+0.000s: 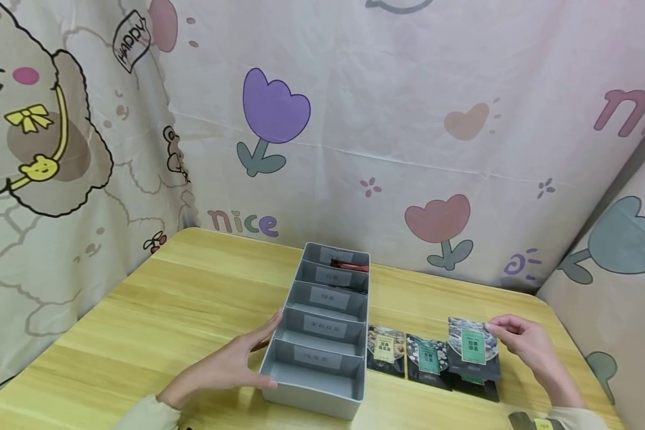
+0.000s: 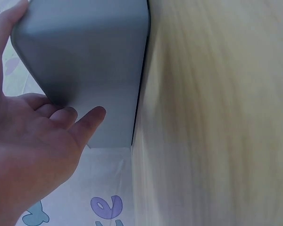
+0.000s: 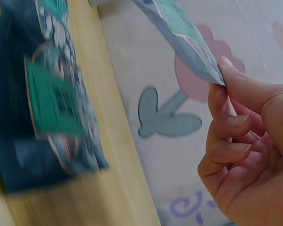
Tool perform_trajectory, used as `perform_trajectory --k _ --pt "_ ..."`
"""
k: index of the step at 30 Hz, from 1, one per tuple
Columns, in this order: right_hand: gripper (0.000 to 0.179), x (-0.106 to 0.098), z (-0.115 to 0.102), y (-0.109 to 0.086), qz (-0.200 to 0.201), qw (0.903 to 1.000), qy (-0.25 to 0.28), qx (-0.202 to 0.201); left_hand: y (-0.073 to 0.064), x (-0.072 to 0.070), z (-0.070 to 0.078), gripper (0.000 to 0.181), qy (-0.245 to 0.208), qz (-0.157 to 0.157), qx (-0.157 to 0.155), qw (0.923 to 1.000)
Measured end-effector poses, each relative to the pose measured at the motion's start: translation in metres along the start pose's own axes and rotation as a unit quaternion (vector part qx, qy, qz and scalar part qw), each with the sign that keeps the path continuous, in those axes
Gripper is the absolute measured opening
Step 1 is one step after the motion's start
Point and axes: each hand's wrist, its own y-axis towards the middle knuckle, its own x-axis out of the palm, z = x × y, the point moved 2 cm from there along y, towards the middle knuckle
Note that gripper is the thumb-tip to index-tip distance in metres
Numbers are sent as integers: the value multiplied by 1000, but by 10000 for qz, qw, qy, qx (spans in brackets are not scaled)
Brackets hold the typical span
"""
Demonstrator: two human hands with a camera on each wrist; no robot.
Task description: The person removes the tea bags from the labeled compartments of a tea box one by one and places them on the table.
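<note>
Fingers of the left hand (image 1: pixel 223 370) lie straight against the near left side of the grey divided box (image 1: pixel 322 334) on the wooden table (image 1: pixel 140 322). Just right of the box, the right hand (image 1: pixel 527 346) pinches a corner of a green-labelled packet (image 1: pixel 473 349), lifted above other packets (image 1: pixel 408 355) lying flat. Farther back, a red packet (image 1: pixel 349 265) sits in the box's last compartment.

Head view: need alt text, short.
A right hand pinches a green-labelled packet above other packets on a wooden table, while the left hand rests against a grey five-compartment organiser box.
</note>
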Motion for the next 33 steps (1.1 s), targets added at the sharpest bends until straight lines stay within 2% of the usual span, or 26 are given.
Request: perform_trajectory --k 7,17,24,33 --pt "23 -32 23 -3 64 9993 -276 246 0 0 -2 111 -50 -14 3 10000" --pt "37 -61 49 -9 -656 9913 -835 780 1 -2 -2 110 -67 -16 -4 10000" --pt "35 -71 61 -8 -797 9888 -941 843 1 -2 -2 109 -132 6 -53 9999" --pt "37 -68 69 -6 -860 9857 -1158 870 1 0 -1 110 -184 50 -14 9998"
